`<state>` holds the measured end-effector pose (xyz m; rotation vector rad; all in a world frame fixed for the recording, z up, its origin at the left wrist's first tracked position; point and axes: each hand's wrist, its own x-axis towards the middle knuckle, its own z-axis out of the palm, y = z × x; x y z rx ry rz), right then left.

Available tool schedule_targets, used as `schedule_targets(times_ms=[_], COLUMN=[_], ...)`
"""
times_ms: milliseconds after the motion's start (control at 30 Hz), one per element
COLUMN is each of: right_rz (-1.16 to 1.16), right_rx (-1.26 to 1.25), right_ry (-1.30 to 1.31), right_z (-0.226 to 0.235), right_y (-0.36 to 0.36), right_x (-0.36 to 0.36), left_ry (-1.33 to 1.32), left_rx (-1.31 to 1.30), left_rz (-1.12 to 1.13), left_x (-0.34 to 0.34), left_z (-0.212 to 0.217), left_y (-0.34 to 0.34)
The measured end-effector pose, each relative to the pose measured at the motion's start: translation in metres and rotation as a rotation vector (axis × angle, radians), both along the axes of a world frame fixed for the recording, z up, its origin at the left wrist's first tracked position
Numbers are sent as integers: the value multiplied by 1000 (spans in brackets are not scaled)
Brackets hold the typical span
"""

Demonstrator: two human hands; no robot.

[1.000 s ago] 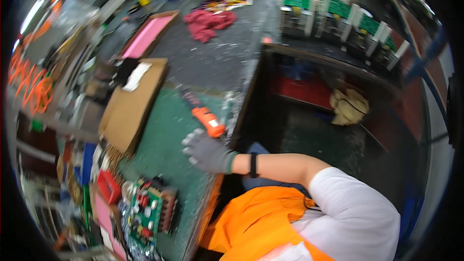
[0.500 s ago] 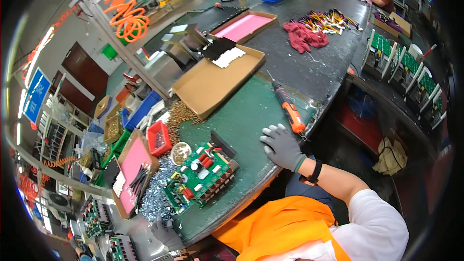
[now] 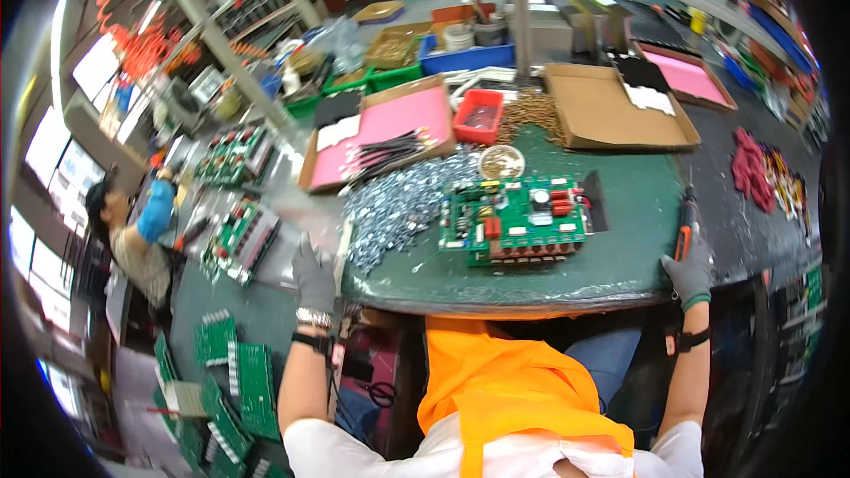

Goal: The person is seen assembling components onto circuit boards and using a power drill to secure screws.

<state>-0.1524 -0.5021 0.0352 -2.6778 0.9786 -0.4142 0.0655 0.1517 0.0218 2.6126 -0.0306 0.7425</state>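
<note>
Over on the right, the grey-gloved right hand (image 3: 690,274) is down at the surface's near edge, right at the slim orange-and-black powered screwdriver (image 3: 683,242). The tool stands out between thumb and fingers, shaft pointing away from the person, at the right-hand end of the green-topped surface (image 3: 630,258). Are those fingers pinching it? The curl suggests so, but the glove hides the contact, and I cannot tell.

Across to the left, the grey-gloved left hand (image 3: 314,279) reaches forward, fingers extended, nothing visible in them, just left of the big heap of small silvery metal parts (image 3: 390,212).

And between the two hands, apart from both, sits the green circuit board packed with red, white and black components (image 3: 522,221), a ribbed brown strip (image 3: 536,254) along its near side.

Handling, then: the screwdriver looks stiff and moderately weighty, its casing probably smooth, so the sound hold is a full wrap around the orange body, clear of the thin shaft. The board looks rigid but fragile, likely heavier on that ribbed side; both ends, held level, would spare the tall components.
</note>
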Motion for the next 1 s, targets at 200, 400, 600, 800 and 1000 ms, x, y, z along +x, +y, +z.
schedule_targets(times_ms=[200,400,600,800,1000], right_rz=[63,183,538,79,217], right_rx=[1174,1625,2130,1742,475], right_ry=[-729,-1089,-995,-908,-439], right_z=[10,-3,10,32,49], right_y=[-48,15,58,65,19], right_x=[-18,-68,-87,-83,-13], left_ry=[338,283,333,357,-7], left_rx=[155,208,275,318,-58], left_rz=[-35,-210,-190,-192,-767], left_x=[35,71,106,90,55], left_z=[22,7,-5,30,108], left_y=[29,-2,-1,-13,-153])
